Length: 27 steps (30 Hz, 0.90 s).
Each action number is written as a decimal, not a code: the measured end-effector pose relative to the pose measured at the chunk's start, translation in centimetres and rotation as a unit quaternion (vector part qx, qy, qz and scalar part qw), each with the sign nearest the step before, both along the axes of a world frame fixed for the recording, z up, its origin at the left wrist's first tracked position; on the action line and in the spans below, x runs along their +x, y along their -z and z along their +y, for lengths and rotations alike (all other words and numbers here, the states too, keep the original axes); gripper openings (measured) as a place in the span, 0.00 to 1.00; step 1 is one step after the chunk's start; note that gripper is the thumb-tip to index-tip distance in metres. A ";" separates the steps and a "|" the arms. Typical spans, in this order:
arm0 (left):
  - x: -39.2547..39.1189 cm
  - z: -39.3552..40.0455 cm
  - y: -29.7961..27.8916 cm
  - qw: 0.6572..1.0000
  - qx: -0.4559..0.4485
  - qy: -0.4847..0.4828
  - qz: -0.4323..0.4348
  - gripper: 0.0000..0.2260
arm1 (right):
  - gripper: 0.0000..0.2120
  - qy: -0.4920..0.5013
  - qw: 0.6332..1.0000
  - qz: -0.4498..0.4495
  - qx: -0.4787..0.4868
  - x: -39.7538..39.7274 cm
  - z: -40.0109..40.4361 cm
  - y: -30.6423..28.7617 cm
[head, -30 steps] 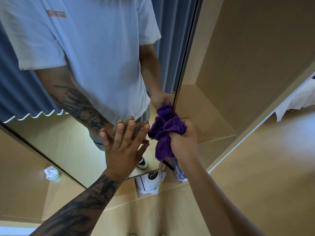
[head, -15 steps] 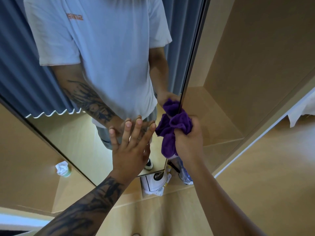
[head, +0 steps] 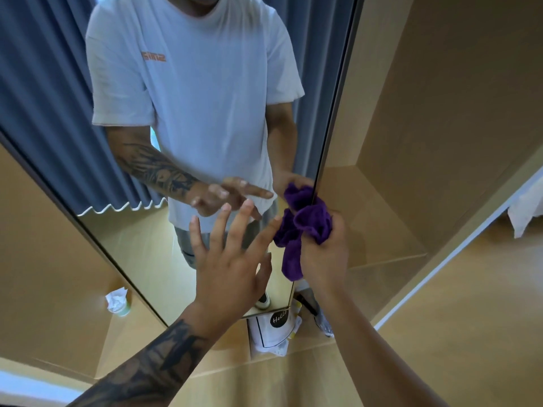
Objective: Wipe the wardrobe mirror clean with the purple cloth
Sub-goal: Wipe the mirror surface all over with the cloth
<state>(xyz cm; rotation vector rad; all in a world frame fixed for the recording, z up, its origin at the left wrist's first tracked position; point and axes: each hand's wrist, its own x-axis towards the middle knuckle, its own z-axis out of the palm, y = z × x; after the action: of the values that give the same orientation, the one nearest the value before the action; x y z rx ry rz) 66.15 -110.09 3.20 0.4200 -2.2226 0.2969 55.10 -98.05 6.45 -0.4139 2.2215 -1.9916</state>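
Since a second ago our left hand (head: 232,259) has come off the mirror (head: 164,245), fingers spread and holding nothing. Our right hand (head: 324,254) clutches the bunched purple cloth (head: 305,227) at the mirror's right edge, seemingly touching the glass; contact is unclear.

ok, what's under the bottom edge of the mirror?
A white bag with a black "Hello" label sits on the floor below the mirror, with a clear plastic bottle to its right. The right forearm covers the floor beside the bottle, so anything there is hidden.
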 end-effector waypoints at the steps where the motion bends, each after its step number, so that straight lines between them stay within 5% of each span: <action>1: -0.1 -0.1 -0.8 1.000 -0.006 0.001 0.009 0.28 | 0.21 -0.003 1.000 -0.015 0.012 0.2 0.1 0.4; 5: -1.0 -0.7 -3.9 0.998 -0.037 0.019 0.049 0.27 | 0.18 -0.016 0.998 -0.044 0.047 -0.5 0.1 0.3; 13: -3.0 -2.3 -6.3 0.998 -0.048 -0.004 0.029 0.32 | 0.23 0.004 0.999 0.050 -0.015 -0.9 -0.4 -3.1; 19: -3.4 -2.9 -5.5 0.998 -0.049 -0.005 0.024 0.33 | 0.16 -0.054 0.995 -0.023 0.081 -1.5 0.5 -1.9; 27: -3.4 -2.8 -5.4 0.998 -0.052 -0.011 0.032 0.34 | 0.19 -0.028 0.993 0.115 -0.014 -1.6 -0.1 -6.1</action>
<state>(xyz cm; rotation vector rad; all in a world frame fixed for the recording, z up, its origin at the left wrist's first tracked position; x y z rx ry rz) 62.72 -112.92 8.65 0.3911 -2.1302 0.4037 53.49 -98.14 12.53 -0.7345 2.2839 -2.0402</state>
